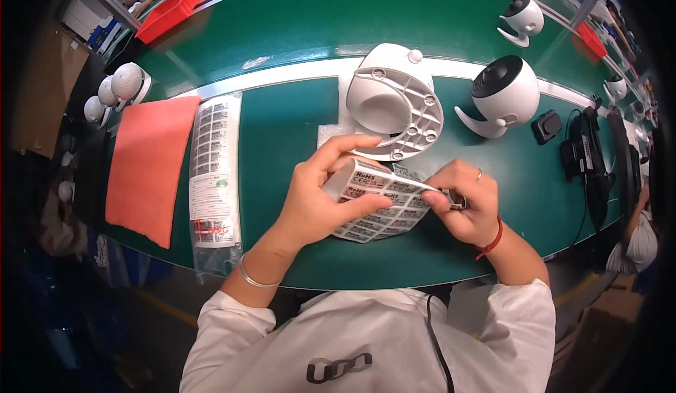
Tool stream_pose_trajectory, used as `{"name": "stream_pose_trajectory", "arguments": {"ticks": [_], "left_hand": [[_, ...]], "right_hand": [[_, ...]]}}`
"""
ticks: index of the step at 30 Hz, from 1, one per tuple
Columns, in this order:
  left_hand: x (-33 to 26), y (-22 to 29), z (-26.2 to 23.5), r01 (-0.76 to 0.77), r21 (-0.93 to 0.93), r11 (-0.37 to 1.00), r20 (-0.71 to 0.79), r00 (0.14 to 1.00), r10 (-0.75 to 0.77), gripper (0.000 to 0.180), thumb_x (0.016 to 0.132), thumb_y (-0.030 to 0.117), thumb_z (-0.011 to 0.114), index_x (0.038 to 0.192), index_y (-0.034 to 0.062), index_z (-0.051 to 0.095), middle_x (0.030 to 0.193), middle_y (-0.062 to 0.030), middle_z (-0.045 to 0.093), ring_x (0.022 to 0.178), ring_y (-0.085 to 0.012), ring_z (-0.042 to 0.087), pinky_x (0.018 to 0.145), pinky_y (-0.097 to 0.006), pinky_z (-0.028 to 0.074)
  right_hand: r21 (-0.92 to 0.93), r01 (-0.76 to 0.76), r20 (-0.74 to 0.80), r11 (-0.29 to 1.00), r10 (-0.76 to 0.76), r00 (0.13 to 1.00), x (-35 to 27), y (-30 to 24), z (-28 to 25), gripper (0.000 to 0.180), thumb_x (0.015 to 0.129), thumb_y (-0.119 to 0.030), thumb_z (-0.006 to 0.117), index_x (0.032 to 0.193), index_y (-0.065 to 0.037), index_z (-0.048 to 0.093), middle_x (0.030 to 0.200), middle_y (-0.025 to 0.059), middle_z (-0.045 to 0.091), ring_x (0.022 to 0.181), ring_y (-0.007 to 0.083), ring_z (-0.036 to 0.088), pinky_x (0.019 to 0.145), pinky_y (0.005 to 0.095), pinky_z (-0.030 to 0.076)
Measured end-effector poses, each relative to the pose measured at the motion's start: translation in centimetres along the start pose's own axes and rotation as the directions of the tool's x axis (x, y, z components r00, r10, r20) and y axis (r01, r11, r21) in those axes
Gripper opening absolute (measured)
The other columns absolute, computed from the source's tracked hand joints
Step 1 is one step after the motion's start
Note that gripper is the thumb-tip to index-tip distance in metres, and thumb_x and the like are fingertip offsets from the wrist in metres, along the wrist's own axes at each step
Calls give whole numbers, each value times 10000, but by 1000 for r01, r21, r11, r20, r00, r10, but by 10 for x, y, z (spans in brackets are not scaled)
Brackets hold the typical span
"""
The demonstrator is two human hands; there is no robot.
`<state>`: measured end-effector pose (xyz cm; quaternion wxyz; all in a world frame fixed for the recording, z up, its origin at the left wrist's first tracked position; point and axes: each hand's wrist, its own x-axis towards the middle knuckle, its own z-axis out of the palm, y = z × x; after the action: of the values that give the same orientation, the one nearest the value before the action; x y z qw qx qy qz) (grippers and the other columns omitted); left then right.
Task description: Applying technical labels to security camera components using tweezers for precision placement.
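Observation:
Between my hands a sheet of printed silver-grey labels (384, 213) is held up, bent into a curve. My left hand (313, 192) grips its left side, thumb across the front and fingers behind. At the opposite edge my right hand (468, 203) pinches the sheet between thumb and fingers; a small dark metallic piece shows by those fingers, too little of it to name. Just beyond the sheet lies a white plastic device housing (429, 111), its ribbed oval base with screw holes facing me. It rests on a white foam sheet (327, 134).
A plastic sleeve of label sheets (215, 175) lies left, beside an orange foam sheet (151, 167). White round devices (127, 83) stand at the far left. A white camera-like device (517, 97), a small black block (546, 127) and black cables (588, 160) are right. Red bins (169, 11) sit farther back.

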<state>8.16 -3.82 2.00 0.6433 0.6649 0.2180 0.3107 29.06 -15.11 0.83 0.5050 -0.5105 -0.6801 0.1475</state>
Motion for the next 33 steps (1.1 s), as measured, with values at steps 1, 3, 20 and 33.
{"name": "stream_pose_trajectory", "arguments": {"ticks": [1,3,20,33], "left_hand": [[1,-2,0,3,-1,1000,2,1000,-3,566,734,59,838,1233,20,573,1010,-66,711,940,-105,656,836,-253,515],[2,-6,-1,-83,3,997,32,996,83,507,740,40,821,1200,22,609,1108,-92,685,997,-118,640,866,-266,512],[-3,6,0,76,159,984,167,981,-103,142,818,40,760,949,-12,739,873,-73,738,771,-82,666,685,-223,537],[1,-1,7,-49,201,978,27,999,45,131,816,-41,718,946,-21,715,944,-94,732,873,-131,687,776,-246,541]], "right_hand": [[-16,-8,16,1000,9,1000,1,0,-1,105,808,-69,743,861,-12,673,731,79,619,578,205,573,510,293,428],[-31,-19,31,999,20,999,2,0,-3,101,804,-71,745,855,-19,675,724,76,614,564,199,566,498,296,421],[-78,179,86,981,-172,981,1,2,-1,89,787,-104,756,796,-56,681,657,37,556,502,187,545,445,306,411],[277,-131,-281,952,211,936,-6,-14,-36,443,983,-354,535,877,43,701,606,54,596,491,93,449,455,240,330]]}}
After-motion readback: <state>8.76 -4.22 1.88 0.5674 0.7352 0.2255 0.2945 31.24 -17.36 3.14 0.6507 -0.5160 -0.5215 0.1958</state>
